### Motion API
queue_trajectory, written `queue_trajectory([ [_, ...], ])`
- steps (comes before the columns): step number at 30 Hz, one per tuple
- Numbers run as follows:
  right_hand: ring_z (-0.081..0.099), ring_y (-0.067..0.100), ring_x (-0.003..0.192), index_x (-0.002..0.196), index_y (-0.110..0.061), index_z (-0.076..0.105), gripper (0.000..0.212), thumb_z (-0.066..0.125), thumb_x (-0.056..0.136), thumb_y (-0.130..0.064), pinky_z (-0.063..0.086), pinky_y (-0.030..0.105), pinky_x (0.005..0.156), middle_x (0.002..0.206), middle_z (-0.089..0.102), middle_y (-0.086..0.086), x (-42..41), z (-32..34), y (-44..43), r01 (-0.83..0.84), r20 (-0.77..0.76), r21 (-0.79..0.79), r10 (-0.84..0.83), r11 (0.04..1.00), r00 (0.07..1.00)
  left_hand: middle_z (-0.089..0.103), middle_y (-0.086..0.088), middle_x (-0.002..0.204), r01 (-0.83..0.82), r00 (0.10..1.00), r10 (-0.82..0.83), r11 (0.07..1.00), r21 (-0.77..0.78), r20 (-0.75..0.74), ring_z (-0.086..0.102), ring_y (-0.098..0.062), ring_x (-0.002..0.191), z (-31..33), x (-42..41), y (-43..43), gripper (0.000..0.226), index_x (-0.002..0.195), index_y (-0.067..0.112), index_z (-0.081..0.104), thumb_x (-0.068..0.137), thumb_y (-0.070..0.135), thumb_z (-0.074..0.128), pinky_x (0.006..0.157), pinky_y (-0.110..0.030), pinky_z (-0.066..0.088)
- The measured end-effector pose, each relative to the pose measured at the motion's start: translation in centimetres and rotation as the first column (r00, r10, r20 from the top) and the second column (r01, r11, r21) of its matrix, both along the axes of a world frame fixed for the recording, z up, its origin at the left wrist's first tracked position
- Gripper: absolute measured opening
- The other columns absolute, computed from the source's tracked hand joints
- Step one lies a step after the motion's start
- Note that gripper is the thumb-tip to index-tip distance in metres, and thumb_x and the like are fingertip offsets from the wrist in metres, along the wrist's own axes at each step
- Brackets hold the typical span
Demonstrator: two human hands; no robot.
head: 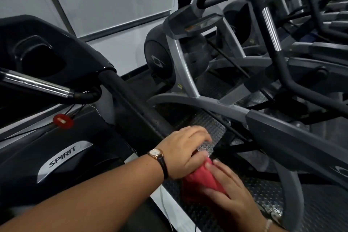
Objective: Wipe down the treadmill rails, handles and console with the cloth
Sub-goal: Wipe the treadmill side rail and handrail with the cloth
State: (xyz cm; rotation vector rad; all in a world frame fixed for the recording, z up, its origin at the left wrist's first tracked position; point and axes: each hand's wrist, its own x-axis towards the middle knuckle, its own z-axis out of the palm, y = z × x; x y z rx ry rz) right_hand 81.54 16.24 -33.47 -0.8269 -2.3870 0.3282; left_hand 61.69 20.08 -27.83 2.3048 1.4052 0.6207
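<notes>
Treadmill [62, 156], black, "SPIRIT" badge on its hood, occupies the left of the view. A grey elliptical machine [188, 73] stands just beside it on the right, on studded floor matting [263, 192]. The treadmill's black handrail [131, 100] runs diagonally down from the console [56, 49]. Left hand [184, 152], fingers curled, sits at the rail's lower end and grips the top of the red cloth [203, 177]. Right hand [231, 194] clasps the cloth's lower part, thumb on top. Wristwatch [155, 153] on left wrist.

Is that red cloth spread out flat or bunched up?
Bunched up: the cloth is gathered in folds between the left hand and right hand.
</notes>
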Motion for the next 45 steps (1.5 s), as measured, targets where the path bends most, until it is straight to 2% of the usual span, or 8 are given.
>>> queue_trajectory([
  [2, 0.029, 0.004, 0.137, 0.141, -0.041, 0.033, 0.052, 0.032, 0.093, -0.061, 0.016, 0.014, 0.111, 0.151, 0.026, -0.019, 1.5, -0.1, 0.3, 0.006, 0.182, -0.194, 0.030, 0.981, 0.983, 0.046, 0.001, 0.127, -0.134, 0.986, 0.137, 0.990, -0.039, 0.095, 0.047, -0.012, 0.115, 0.3, -0.1, 0.6, 0.040, 0.119, 0.015, 0.053, 0.088, 0.036, 0.040, 0.101, -0.031, 0.038],
  [5, 0.012, -0.016, 0.134, 0.123, -0.075, 0.020, 0.057, 0.042, 0.071, -0.082, 0.005, 0.008, 0.111, 0.138, 0.009, -0.050, 2.4, -0.2, 1.5, -0.051, 0.137, -0.336, 0.102, 0.941, 0.985, 0.038, 0.001, 0.136, -0.205, 0.961, 0.205, 0.979, 0.018, -0.186, 0.039, -0.017, 0.127, 0.2, -0.2, 1.7, 0.037, 0.127, 0.020, 0.048, 0.091, 0.026, 0.047, 0.114, -0.039, 0.020],
  [10, 0.053, 0.012, 0.118, 0.082, -0.024, 0.065, 0.027, 0.057, 0.087, -0.050, 0.042, 0.027, 0.099, 0.126, 0.057, -0.004, 1.3, 2.9, 3.0, -0.239, 0.035, -0.261, 0.257, 0.935, 0.966, 0.029, 0.007, 0.147, -0.222, 0.909, 0.204, 0.975, -0.008, -0.364, 0.008, -0.016, 0.144, -0.5, -0.4, 2.7, 0.041, 0.134, 0.032, 0.041, 0.092, 0.031, 0.041, 0.112, -0.041, -0.014],
  [15, 0.039, 0.014, 0.114, 0.086, -0.033, 0.057, 0.011, 0.054, 0.087, -0.043, 0.036, 0.040, 0.099, 0.123, 0.043, -0.007, 0.6, 3.6, 3.0, -0.157, 0.175, -0.278, 0.211, 0.948, 0.962, 0.026, 0.006, 0.149, -0.248, 0.893, 0.207, 0.967, -0.053, -0.400, 0.006, -0.015, 0.144, -0.4, -0.5, 3.0, 0.045, 0.134, 0.034, 0.039, 0.089, 0.035, 0.042, 0.113, -0.044, -0.010],
  [21, 0.019, 0.013, 0.115, 0.119, -0.061, -0.007, 0.072, 0.032, 0.058, -0.067, 0.021, 0.031, 0.105, 0.125, 0.013, -0.011, -0.1, 4.8, 1.9, 0.089, 0.444, -0.284, 0.049, 0.955, 0.895, 0.023, 0.005, 0.151, -0.257, 0.887, 0.212, 0.965, -0.056, -0.410, 0.003, -0.016, 0.145, -0.3, -0.5, 2.9, 0.046, 0.136, 0.034, 0.037, 0.091, 0.040, 0.041, 0.116, -0.042, -0.008],
  [29, 0.039, 0.001, 0.120, 0.083, -0.032, 0.065, 0.023, 0.051, 0.067, -0.025, 0.032, 0.018, 0.101, 0.128, 0.042, -0.018, 1.4, 5.0, 4.0, -0.188, 0.098, -0.508, 0.273, 0.840, 0.957, 0.019, 0.001, 0.152, -0.342, 0.874, 0.261, 0.930, -0.137, -0.409, 0.002, -0.021, 0.145, 0.4, 0.5, 3.6, 0.056, 0.140, 0.029, 0.031, 0.088, 0.035, 0.050, 0.114, -0.042, -0.008],
  [36, 0.036, 0.020, 0.096, 0.082, -0.035, 0.048, 0.031, 0.028, 0.064, -0.020, 0.031, 0.028, 0.074, 0.112, 0.030, -0.014, 0.7, 2.1, 3.6, 0.157, 0.182, -0.191, -0.122, 0.969, 0.976, 0.042, 0.009, 0.135, -0.411, 0.875, 0.365, 0.907, -0.088, -0.319, 0.035, -0.010, 0.130, -0.9, 2.1, 2.4, 0.041, 0.128, 0.031, 0.045, 0.087, 0.035, 0.045, 0.115, -0.040, 0.002],
  [45, 0.041, 0.008, 0.099, 0.082, -0.035, 0.045, 0.034, 0.059, 0.052, -0.045, 0.036, 0.014, 0.085, 0.103, 0.033, -0.010, -0.5, 2.2, 3.8, 0.060, 0.008, -0.679, -0.074, 0.732, 0.997, 0.043, 0.009, 0.134, -0.411, 0.867, 0.375, 0.910, -0.048, -0.327, 0.037, -0.011, 0.128, -0.9, 2.3, 2.3, 0.040, 0.126, 0.030, 0.047, 0.087, 0.039, 0.042, 0.115, -0.040, 0.007],
])
